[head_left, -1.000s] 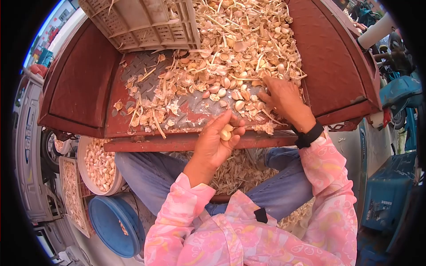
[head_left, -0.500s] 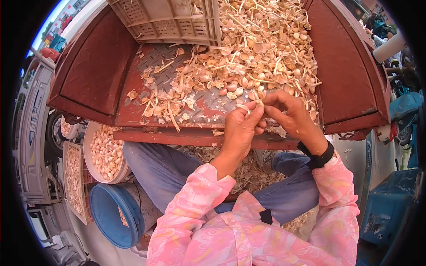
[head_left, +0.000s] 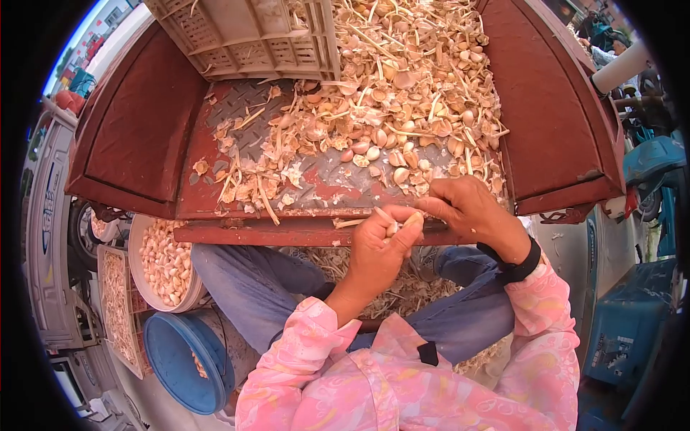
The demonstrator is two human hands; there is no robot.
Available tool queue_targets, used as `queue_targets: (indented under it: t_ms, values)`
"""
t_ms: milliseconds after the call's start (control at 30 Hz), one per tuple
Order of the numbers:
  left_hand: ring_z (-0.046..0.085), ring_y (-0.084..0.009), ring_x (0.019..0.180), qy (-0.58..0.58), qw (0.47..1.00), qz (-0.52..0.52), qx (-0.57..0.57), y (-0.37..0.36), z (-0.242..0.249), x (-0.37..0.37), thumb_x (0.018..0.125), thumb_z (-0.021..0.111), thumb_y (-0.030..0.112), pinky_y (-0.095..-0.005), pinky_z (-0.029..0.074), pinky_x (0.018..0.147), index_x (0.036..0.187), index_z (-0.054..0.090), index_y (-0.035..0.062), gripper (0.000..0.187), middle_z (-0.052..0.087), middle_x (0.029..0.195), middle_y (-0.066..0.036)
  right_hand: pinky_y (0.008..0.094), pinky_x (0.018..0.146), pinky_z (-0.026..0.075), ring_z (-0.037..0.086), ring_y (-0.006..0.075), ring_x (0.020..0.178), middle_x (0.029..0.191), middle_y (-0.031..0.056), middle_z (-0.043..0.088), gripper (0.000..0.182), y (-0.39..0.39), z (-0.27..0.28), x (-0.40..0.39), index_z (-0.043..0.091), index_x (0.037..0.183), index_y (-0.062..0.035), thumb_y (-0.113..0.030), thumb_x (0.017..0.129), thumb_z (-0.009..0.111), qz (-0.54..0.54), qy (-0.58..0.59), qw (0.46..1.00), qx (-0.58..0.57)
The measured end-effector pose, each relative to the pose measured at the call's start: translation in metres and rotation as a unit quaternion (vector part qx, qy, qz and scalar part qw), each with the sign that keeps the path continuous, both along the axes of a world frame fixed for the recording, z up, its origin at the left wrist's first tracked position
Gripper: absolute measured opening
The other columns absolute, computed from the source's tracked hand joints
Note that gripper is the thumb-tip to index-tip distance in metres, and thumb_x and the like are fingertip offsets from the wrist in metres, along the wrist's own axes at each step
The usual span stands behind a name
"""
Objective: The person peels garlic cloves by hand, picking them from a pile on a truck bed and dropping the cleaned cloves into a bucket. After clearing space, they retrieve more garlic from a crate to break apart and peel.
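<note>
My left hand (head_left: 377, 255) is closed around a few pale garlic cloves (head_left: 412, 219), just above the front edge of the red truck bed (head_left: 309, 190). One clove pokes up past its thumb. Beside it, my right hand (head_left: 478, 215) has its thumb and forefinger pinched together, close to that clove; anything between the fingertips is too small to make out. Behind both hands, loose cloves (head_left: 400, 174) lie on the metal floor at the near edge of a heap of garlic skins, stems and cloves (head_left: 402, 93).
A plastic crate (head_left: 251, 36) stands tilted at the back left of the bed. Red side panels (head_left: 553, 108) flank it. Down to the left are a white bucket of cloves (head_left: 138, 269), a blue bucket (head_left: 162, 359) and a shallow crate of garlic scraps (head_left: 118, 309).
Both hands have drawn back from the heap toward my body, and the right has moved slightly apart from the left. The cloves in my left hand show more plainly. The view has shifted slightly.
</note>
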State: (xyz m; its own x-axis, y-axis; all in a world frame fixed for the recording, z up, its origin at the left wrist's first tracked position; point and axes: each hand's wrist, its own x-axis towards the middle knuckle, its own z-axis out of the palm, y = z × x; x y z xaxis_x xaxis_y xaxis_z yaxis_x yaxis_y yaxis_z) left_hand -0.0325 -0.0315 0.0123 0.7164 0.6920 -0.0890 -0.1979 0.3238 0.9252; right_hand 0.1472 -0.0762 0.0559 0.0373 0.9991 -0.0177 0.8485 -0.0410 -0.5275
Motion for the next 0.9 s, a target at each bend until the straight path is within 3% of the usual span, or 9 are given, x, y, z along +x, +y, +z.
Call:
queue_targets:
  t_ms: [33, 133, 167, 267, 433, 633, 700, 867, 900]
  values:
    - [0.052, -0.0069, 0.059, -0.006, 0.995, -0.003, -0.098, 0.005, -0.003, -0.004, 0.087, 0.057, 0.013, -0.016, 0.038, 0.044, 0.098, 0.054, 0.0015, 0.016, 0.061, 0.081, -0.009, 0.0433, 0.058, 0.043, 0.056, 0.0367, 0.065, 0.067, 0.0181, 0.054, 0.016, 0.0, 0.004, 0.004, 0.055, 0.088, -0.0041, -0.02, 0.089, 0.052, -0.003, -0.069, 0.997, -0.043]
    - [0.053, -0.0093, 0.06, -0.089, 0.959, 0.018, -0.268, 0.027, -0.009, -0.007, 0.086, 0.055, 0.012, -0.017, 0.038, 0.042, 0.098, 0.054, 0.0013, 0.016, 0.061, 0.084, -0.013, 0.0436, 0.06, 0.044, 0.058, 0.035, 0.069, 0.07, 0.0168, 0.057, 0.014, 0.021, -0.004, 0.025, 0.058, 0.087, -0.0061, -0.018, 0.086, 0.051, -0.099, -0.102, 0.987, 0.078]
    - [0.055, -0.0114, 0.059, -0.069, 0.954, 0.028, -0.29, 0.03, -0.005, -0.006, 0.085, 0.054, 0.011, -0.0165, 0.039, 0.04, 0.095, 0.054, 0.0031, 0.013, 0.061, 0.087, -0.017, 0.0439, 0.062, 0.045, 0.058, 0.0348, 0.072, 0.072, 0.0163, 0.057, 0.012, 0.031, -0.012, 0.033, 0.058, 0.087, -0.0062, -0.016, 0.085, 0.051, -0.09, -0.133, 0.982, 0.097]
    - [0.057, -0.0121, 0.06, -0.037, 0.954, 0.023, -0.295, 0.035, 0.018, -0.005, 0.086, 0.054, 0.012, -0.015, 0.04, 0.041, 0.093, 0.054, 0.0037, 0.011, 0.062, 0.087, -0.016, 0.0437, 0.065, 0.045, 0.058, 0.0336, 0.078, 0.076, 0.0153, 0.058, 0.009, 0.053, -0.036, 0.052, 0.057, 0.087, -0.006, -0.011, 0.081, 0.053, -0.077, -0.203, 0.968, 0.129]
    - [0.057, -0.0083, 0.058, -0.016, 0.974, 0.011, -0.227, 0.042, 0.0, -0.006, 0.086, 0.06, 0.016, -0.0141, 0.039, 0.041, 0.101, 0.055, 0.0033, 0.02, 0.062, 0.08, -0.008, 0.0424, 0.065, 0.043, 0.056, 0.0337, 0.077, 0.078, 0.0153, 0.055, 0.011, 0.054, -0.035, 0.051, 0.051, 0.085, -0.0041, -0.007, 0.076, 0.056, -0.087, -0.215, 0.97, 0.071]
    - [0.052, -0.0034, 0.056, 0.045, 0.996, 0.067, -0.043, 0.04, -0.003, 0.018, 0.082, 0.068, 0.018, -0.0156, 0.039, 0.046, 0.103, 0.061, 0.0026, 0.027, 0.061, 0.073, 0.0, 0.044, 0.063, 0.043, 0.055, 0.0349, 0.076, 0.078, 0.0152, 0.054, 0.011, 0.03, -0.012, 0.009, 0.049, 0.086, -0.0038, -0.003, 0.076, 0.053, 0.007, -0.051, 0.983, 0.176]
    - [0.051, -0.0026, 0.057, 0.067, 0.995, 0.073, 0.011, 0.039, -0.002, 0.021, 0.082, 0.068, 0.017, -0.0171, 0.04, 0.048, 0.105, 0.062, 0.0009, 0.029, 0.061, 0.074, 0.0, 0.0427, 0.062, 0.043, 0.055, 0.0344, 0.076, 0.076, 0.0142, 0.052, 0.011, 0.023, -0.012, -0.013, 0.049, 0.085, -0.0039, -0.003, 0.075, 0.054, 0.017, -0.065, 0.979, 0.194]
    - [0.049, -0.0033, 0.054, 0.001, 0.996, 0.045, -0.074, 0.038, -0.009, 0.005, 0.084, 0.064, 0.015, -0.0149, 0.035, 0.043, 0.105, 0.061, 0.0008, 0.026, 0.061, 0.076, -0.001, 0.0399, 0.058, 0.045, 0.056, 0.0341, 0.07, 0.076, 0.0132, 0.053, 0.014, 0.02, -0.018, -0.029, 0.048, 0.088, -0.0037, -0.003, 0.076, 0.055, 0.027, -0.055, 0.975, 0.211]
    - [0.048, -0.0034, 0.053, -0.021, 0.994, 0.041, -0.098, 0.037, -0.01, 0.003, 0.085, 0.063, 0.015, -0.014, 0.033, 0.042, 0.106, 0.06, 0.001, 0.025, 0.061, 0.076, -0.002, 0.0389, 0.058, 0.045, 0.056, 0.034, 0.069, 0.076, 0.0134, 0.054, 0.013, 0.018, -0.017, -0.03, 0.048, 0.089, -0.0037, -0.003, 0.077, 0.054, 0.026, -0.001, 0.982, 0.185]
